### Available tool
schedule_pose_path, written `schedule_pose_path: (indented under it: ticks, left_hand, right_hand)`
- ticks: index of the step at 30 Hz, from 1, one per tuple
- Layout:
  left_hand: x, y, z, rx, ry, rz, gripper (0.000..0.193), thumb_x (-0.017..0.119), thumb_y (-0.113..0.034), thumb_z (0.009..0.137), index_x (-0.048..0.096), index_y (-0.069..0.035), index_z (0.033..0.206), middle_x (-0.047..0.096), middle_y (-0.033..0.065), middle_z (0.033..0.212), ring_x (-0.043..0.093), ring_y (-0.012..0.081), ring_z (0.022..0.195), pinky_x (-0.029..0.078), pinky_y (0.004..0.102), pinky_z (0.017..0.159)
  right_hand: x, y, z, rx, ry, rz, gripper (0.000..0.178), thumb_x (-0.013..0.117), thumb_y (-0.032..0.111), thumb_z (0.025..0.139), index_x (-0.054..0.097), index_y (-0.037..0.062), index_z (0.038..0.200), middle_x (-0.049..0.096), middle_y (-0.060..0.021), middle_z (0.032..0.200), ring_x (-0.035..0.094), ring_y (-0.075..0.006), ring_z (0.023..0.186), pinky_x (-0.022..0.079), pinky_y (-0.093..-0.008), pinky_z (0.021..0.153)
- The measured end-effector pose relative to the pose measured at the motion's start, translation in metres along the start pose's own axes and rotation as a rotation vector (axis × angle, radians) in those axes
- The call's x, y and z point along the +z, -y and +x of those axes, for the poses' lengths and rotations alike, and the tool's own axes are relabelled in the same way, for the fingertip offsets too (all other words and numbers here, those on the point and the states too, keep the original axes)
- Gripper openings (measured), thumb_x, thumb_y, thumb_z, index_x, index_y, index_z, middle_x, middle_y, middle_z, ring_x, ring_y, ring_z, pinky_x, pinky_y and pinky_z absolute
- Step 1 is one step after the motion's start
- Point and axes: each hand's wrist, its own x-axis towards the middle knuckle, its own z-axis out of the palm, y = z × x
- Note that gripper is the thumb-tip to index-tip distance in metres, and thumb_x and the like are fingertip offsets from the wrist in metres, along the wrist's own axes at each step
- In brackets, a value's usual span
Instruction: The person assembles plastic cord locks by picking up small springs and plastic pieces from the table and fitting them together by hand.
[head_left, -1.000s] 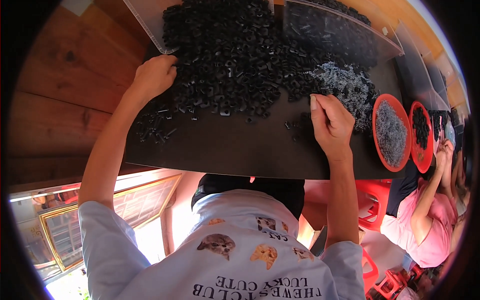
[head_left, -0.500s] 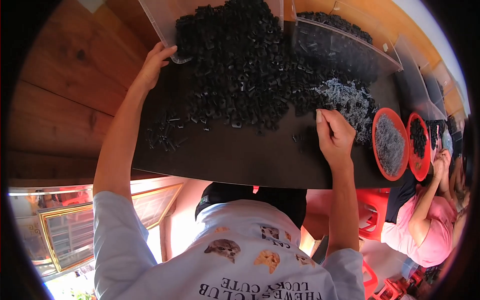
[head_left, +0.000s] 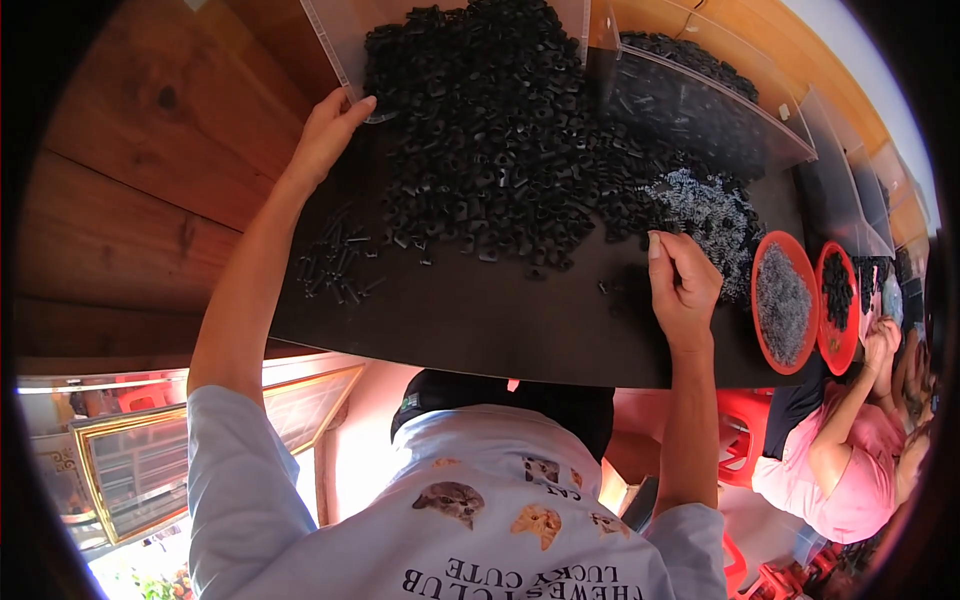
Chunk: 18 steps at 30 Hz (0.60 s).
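My left hand grips the near left corner of a clear plastic bin, its thumb over the edge. Out of the bin's open side a large heap of small black plastic parts spreads onto the dark table. My right hand is closed, thumb pressed to the fingers, just above the table at the heap's right end. Whatever it may hold is too small or hidden to make out. Beside it lies a pile of small silvery springs. Several thin black pins lie loose near the left edge.
A second clear bin with black parts stands at the back right. Right of my right hand are a red basin of springs and another red basin with black parts. A co-worker in pink sits at far right.
The view has shifted slightly, so the table and things appear a little further right and lower. My left hand stays on the bin's corner; the right hand stays closed beside the springs.
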Motion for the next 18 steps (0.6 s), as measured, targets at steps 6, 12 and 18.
schedule_pose_path:
  ticks: [6,12,18]
  left_hand:
    - [0.003,-0.005,-0.004,0.222,-0.229,0.323,0.063,0.059,-0.05,0.09,0.055,0.003,0.122,0.05,0.016,0.122,0.049,0.0271,0.113,0.038,0.0352,0.1]
    - [0.004,0.002,0.007,0.102,-0.109,0.143,0.085,0.045,-0.067,0.09,0.041,0.001,0.141,0.036,0.0203,0.146,0.031,0.0321,0.138,0.021,0.037,0.114]
    - [0.008,0.013,0.002,0.063,-0.023,-0.029,0.091,0.044,-0.069,0.089,0.035,0.003,0.144,0.035,0.0197,0.149,0.025,0.0289,0.142,0.017,0.0371,0.116]
  right_hand:
    - [-0.001,-0.001,-0.002,-0.007,-0.003,-0.011,0.008,0.064,-0.005,0.084,0.066,-0.0012,0.091,0.054,-0.0036,0.067,0.044,-0.0083,0.052,0.035,-0.0234,0.048]
    - [-0.001,-0.003,-0.001,0.008,0.006,-0.02,0.009,0.065,-0.005,0.084,0.066,-0.0012,0.091,0.054,-0.0035,0.066,0.044,-0.0085,0.051,0.035,-0.0237,0.047]
    - [-0.002,-0.001,0.0,0.007,0.006,-0.037,0.009,0.065,-0.006,0.083,0.066,-0.0012,0.091,0.052,-0.0031,0.065,0.043,-0.0091,0.051,0.034,-0.0241,0.047]
